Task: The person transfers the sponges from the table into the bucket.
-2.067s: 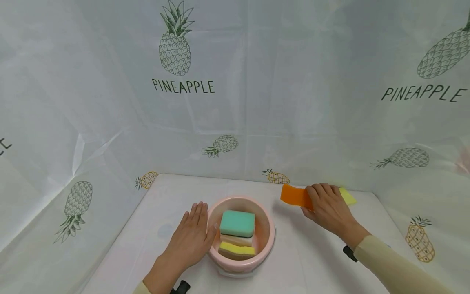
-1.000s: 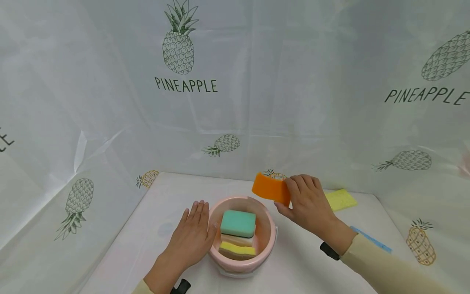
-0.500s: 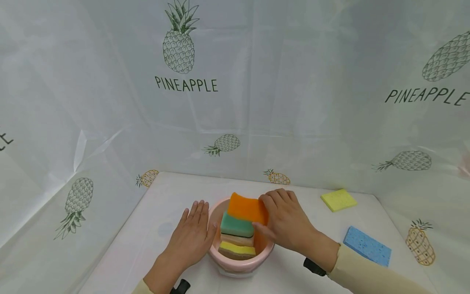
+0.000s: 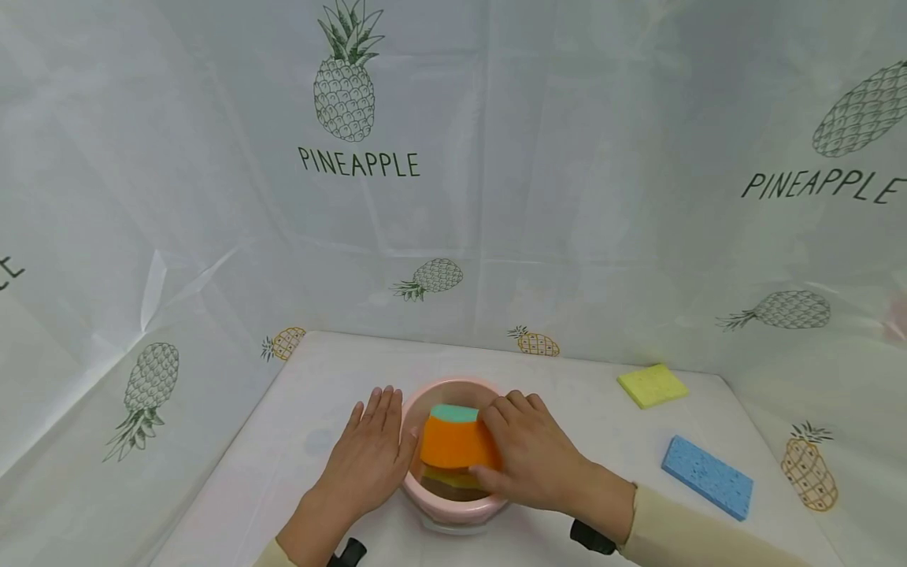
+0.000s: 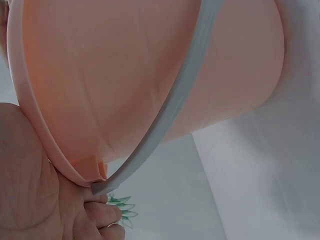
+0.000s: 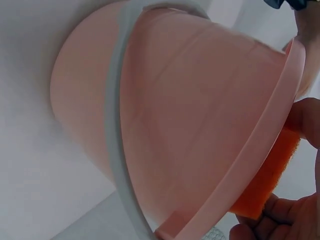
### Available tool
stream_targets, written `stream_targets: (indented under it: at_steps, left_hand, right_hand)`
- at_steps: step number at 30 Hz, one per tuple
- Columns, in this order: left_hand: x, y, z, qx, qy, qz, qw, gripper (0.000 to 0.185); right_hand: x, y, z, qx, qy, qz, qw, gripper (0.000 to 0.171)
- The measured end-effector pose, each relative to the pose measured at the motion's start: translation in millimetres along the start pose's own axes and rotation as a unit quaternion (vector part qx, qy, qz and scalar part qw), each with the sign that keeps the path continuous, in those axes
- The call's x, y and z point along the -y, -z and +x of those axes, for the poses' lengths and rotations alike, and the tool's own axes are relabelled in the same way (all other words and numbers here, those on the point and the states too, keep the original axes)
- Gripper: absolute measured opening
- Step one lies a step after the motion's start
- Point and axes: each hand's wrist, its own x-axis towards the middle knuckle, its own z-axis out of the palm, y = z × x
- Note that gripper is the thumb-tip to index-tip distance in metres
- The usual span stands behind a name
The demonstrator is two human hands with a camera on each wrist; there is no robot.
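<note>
My right hand (image 4: pixel 531 453) grips an orange sponge (image 4: pixel 457 442) by its right end, low over the mouth of a pink bucket (image 4: pixel 460 516). In the right wrist view the orange sponge (image 6: pixel 265 180) shows at the bucket's rim, between thumb and fingers. Inside the bucket a green sponge (image 4: pixel 455 412) peeks out behind the orange one, and a yellow-and-brown sponge (image 4: pixel 453 480) lies nearer the front, partly covered. My left hand (image 4: pixel 368 449) rests on the bucket's left rim with straight fingers; the left wrist view has its palm (image 5: pixel 25 185) against that rim.
A yellow sponge (image 4: pixel 653 386) lies at the back right of the white table (image 4: pixel 340 362), with a blue sponge (image 4: pixel 707 477) nearer on the right. The bucket's grey handle (image 5: pixel 170 110) hangs down its front side. A pineapple-print sheet (image 4: pixel 567 197) surrounds the table.
My right hand has carried the orange sponge from the right side of the table leftward and down to the bucket, uncovering the blue and yellow sponges. My left hand has stayed at the rim.
</note>
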Motion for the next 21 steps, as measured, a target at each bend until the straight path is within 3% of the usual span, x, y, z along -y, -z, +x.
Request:
stream_targets:
  at_steps: [10,16,21]
  left_hand:
    - [-0.3,-0.8,0.3,0.01,0.008,-0.006,0.9999,0.069]
    - [-0.9,1.2,-0.2,0.022,0.015,-0.012,0.9996,0.07]
    - [-1.1,2.2,-0.3,0.023,0.015,-0.019,0.9994,0.07]
  right_hand:
    - [6.2,-0.9,0.7,0.065,0.009,0.006,0.998,0.047]
    - [6.9,-2.3,5.5,0.105,0.007,0.039,0.994,0.047]
    - [8.1,-5.6,8.2,0.114,0.007,0.039,0.993,0.047]
